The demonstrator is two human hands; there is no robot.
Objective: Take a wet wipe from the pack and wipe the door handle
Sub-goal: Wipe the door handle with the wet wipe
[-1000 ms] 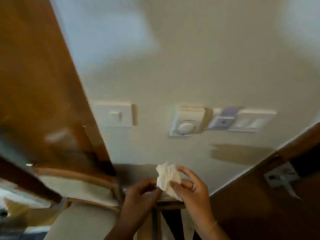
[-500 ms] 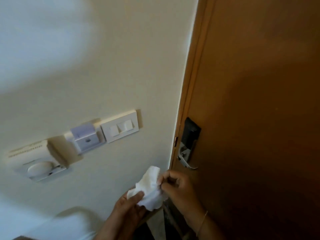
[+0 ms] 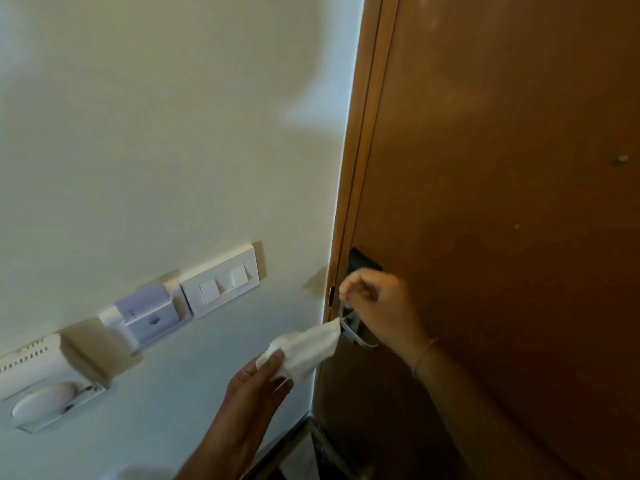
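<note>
Wet wipe [image 3: 306,351] is out of the pack and stretched between your two hands, its right end touching the door handle [image 3: 353,329]. Half a second back it was bunched in both hands below the handle, clear of it; now it's pulled out long and up against the metal. So the fetch step is done and wiping is just starting.

Left hand [image 3: 258,386] pinches the wipe's near-left end between thumb and fingers, closed on it. Right hand [image 3: 379,308] is curled over the handle; it looks to hold the wipe's far end there, but the fingers hide the contact, so can't tell for sure what it grips.

Handle is a silver lever on a dark lock plate [image 3: 362,261], at the left edge of the brown door [image 3: 502,202], right by the frame. The pack isn't in view.

Left of the door is the cream wall [image 3: 156,133], with a white switch plate [image 3: 221,280], a key-card holder [image 3: 147,313] and a thermostat [image 3: 45,386] running down-left. The view has also swung right since a second ago, from wall to door.
</note>
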